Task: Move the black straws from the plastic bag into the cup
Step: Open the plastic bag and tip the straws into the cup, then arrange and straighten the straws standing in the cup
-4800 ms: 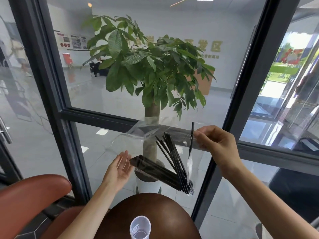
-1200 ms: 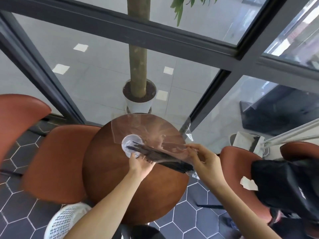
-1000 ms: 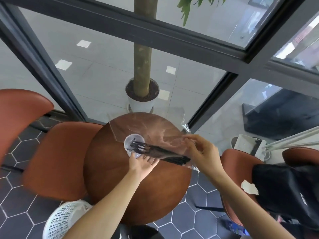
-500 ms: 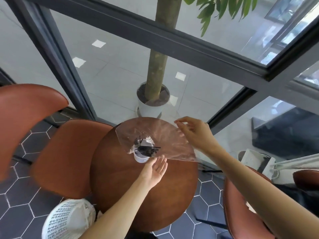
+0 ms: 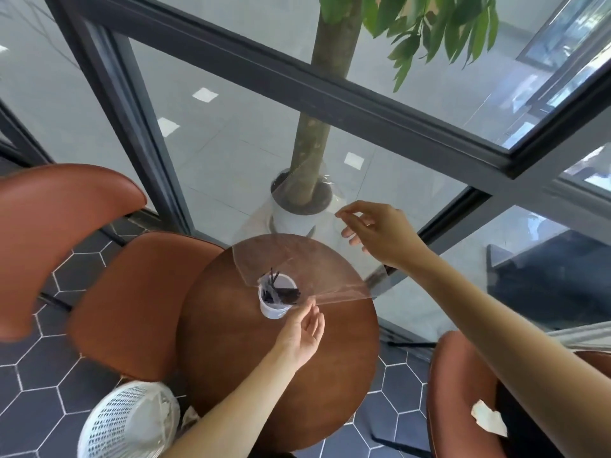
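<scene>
My right hand pinches the plastic bag top, left hand open beside the cup holding the black straws; bag mouth snagging could tip it.

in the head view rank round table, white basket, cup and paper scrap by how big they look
1. round table
2. white basket, partly cut off by the frame edge
3. cup
4. paper scrap, close to the cup in apparent size, so this order is unsure

One cup, one bag, three chairs.
</scene>
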